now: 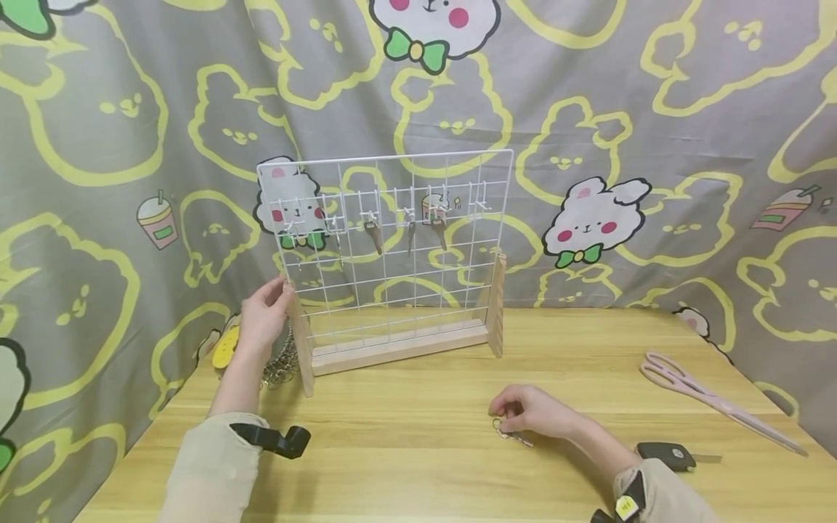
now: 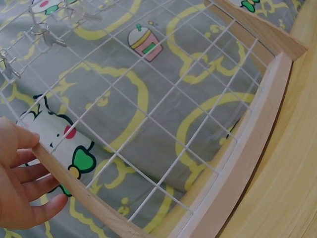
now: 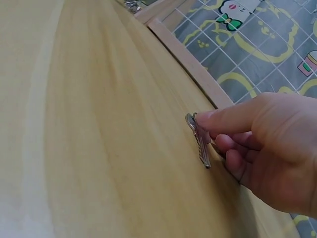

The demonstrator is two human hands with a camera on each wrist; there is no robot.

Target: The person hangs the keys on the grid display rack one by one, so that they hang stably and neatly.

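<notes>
A white wire grid rack (image 1: 392,290) with wooden side posts and a wooden base bar stands on the table. My left hand (image 1: 264,316) grips the top of its left wooden post (image 2: 81,193). Several keys (image 1: 373,236) hang from hooks on the upper part of the grid. Over the table in front of the rack, my right hand (image 1: 539,412) pinches a small metal key (image 3: 201,144) between thumb and fingers. A ring (image 1: 498,427) is attached to that key. The fingers behind the thumb are partly hidden in the right wrist view.
A black car key (image 1: 667,455) with its blade out lies right of my right hand. Pink scissors (image 1: 693,388) lie farther right. Behind my left forearm are a pile of metal rings (image 1: 281,363) and a yellow object (image 1: 225,347). A patterned curtain (image 1: 588,87) hangs behind the table.
</notes>
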